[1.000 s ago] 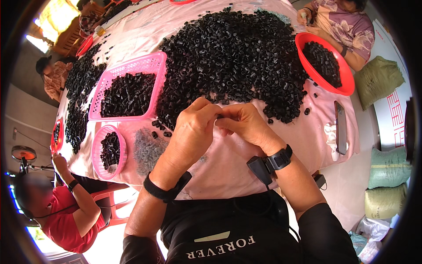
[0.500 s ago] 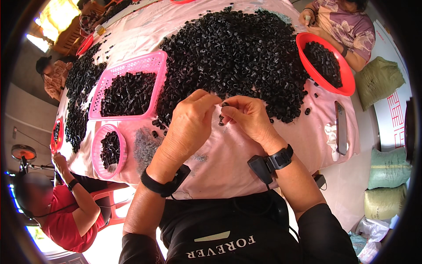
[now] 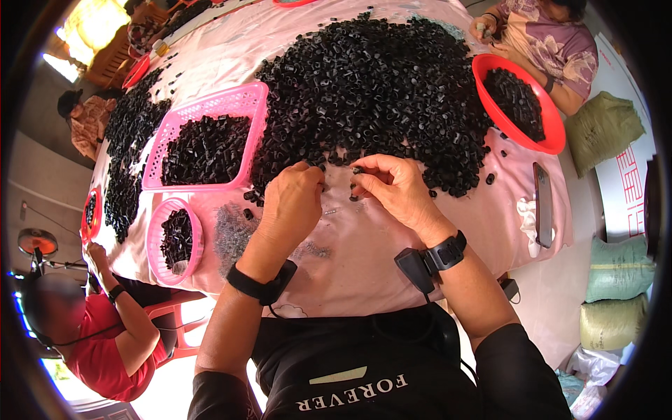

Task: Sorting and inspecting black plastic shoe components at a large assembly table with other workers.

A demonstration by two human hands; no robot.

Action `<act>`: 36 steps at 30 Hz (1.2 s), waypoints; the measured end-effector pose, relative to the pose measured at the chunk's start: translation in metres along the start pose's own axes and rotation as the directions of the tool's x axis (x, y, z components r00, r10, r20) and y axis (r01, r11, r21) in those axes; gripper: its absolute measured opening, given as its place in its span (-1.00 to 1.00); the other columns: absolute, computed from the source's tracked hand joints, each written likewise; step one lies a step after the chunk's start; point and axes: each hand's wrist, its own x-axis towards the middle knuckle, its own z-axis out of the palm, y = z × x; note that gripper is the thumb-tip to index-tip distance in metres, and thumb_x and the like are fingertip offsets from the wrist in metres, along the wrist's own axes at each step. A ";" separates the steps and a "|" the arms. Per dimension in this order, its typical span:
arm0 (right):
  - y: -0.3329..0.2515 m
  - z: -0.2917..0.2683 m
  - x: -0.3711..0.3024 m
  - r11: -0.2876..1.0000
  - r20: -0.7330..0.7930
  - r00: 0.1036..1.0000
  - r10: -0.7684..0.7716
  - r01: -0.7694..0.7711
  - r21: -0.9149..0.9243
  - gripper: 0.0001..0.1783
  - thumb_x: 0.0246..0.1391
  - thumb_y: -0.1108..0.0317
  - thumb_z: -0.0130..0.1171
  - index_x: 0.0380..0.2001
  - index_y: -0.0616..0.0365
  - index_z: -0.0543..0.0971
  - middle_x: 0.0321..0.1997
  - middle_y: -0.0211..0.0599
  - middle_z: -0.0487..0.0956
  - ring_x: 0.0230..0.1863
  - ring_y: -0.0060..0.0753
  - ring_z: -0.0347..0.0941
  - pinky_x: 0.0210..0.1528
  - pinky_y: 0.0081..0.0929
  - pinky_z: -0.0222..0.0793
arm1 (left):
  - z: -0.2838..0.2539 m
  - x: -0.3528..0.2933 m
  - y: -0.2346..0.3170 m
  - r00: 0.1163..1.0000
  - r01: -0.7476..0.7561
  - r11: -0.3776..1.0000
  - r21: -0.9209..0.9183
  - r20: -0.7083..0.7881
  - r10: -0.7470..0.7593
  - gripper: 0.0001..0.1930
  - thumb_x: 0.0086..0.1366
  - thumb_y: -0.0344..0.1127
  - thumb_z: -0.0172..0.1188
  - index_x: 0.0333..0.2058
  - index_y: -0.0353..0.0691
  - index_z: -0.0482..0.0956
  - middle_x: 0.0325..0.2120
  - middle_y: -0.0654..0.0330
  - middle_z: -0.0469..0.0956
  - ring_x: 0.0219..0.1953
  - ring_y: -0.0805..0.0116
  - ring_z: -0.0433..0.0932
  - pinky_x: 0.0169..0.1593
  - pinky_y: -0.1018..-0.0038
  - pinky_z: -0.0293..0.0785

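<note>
Over the near edge of a large heap of small black plastic caps (image 3: 371,91), both my hands are at work, a short gap between them. My right hand (image 3: 399,187) pinches a small black plastic cap (image 3: 358,170) between thumb and fingers; another dark bit shows below its fingertips. My left hand (image 3: 292,203) is closed, knuckles up, its fingertips turned toward the right hand; what they hold, if anything, is too small to tell. Left of my left wrist lies a pile of tiny grey metal pieces (image 3: 234,234) on the pink cloth (image 3: 364,273).
A pink rectangular basket (image 3: 255,133) and a round pink basket (image 3: 197,234), both with black pieces, stand at left. A red bowl (image 3: 558,133) of black pieces and a phone (image 3: 542,203) are at right. Co-workers sit around the table; sacks (image 3: 616,269) lie at far right.
My left hand has drawn away from the right, moving left and slightly down. My right hand has stayed almost still, its pinch kept.
</note>
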 end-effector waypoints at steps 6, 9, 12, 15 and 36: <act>-0.003 0.001 -0.001 1.000 0.006 1.000 0.015 -0.015 0.000 -0.83 0.25 0.55 0.20 -0.12 0.38 0.64 -0.28 -0.32 0.70 -0.29 -0.59 0.64 -0.19 -0.61 0.61 | 0.005 -0.001 0.001 0.998 -0.062 0.998 0.027 -0.011 0.063 -0.86 0.11 -0.59 0.18 -0.32 -0.31 0.59 -0.38 0.00 0.58 -0.30 -0.13 0.61 -0.23 0.12 0.53; -0.003 0.001 0.000 1.000 0.017 1.000 0.016 -0.016 0.019 -0.83 0.24 0.54 0.22 -0.13 0.38 0.63 -0.29 -0.32 0.70 -0.29 -0.60 0.64 -0.18 -0.61 0.61 | 0.003 -0.001 0.001 0.997 -0.082 0.996 -0.041 -0.019 0.081 -0.83 0.12 -0.61 0.16 -0.28 -0.33 0.58 -0.37 -0.01 0.58 -0.32 -0.05 0.63 -0.25 0.20 0.55; -0.005 0.002 0.000 0.998 0.020 0.998 0.053 -0.053 0.031 -0.82 0.23 0.52 0.24 -0.13 0.38 0.64 -0.29 -0.32 0.70 -0.29 -0.60 0.64 -0.19 -0.62 0.60 | -0.002 0.004 0.008 0.995 -0.062 0.971 -0.230 -0.089 0.042 -0.82 0.15 -0.63 0.14 -0.25 -0.36 0.60 -0.36 0.00 0.58 -0.35 0.05 0.64 -0.28 0.31 0.56; 0.000 0.001 0.000 0.998 0.013 0.998 0.055 -0.055 0.034 -0.83 0.23 0.51 0.26 -0.15 0.38 0.64 -0.30 -0.32 0.69 -0.30 -0.60 0.64 -0.21 -0.63 0.59 | -0.012 0.007 0.024 0.995 -0.091 0.935 -0.343 -0.080 0.067 -0.79 0.19 -0.65 0.13 -0.20 -0.37 0.62 -0.34 0.02 0.57 -0.37 0.14 0.64 -0.30 0.38 0.56; 0.005 0.002 -0.001 0.993 0.023 0.998 0.063 -0.065 0.097 -0.82 0.18 0.48 0.32 -0.18 0.35 0.66 -0.35 -0.34 0.70 -0.34 -0.61 0.62 -0.25 -0.64 0.56 | -0.010 0.016 0.035 0.977 -0.190 0.940 -0.284 -0.145 0.154 -0.80 0.20 -0.66 0.13 -0.22 -0.40 0.65 -0.33 -0.01 0.58 -0.37 0.03 0.65 -0.29 0.31 0.56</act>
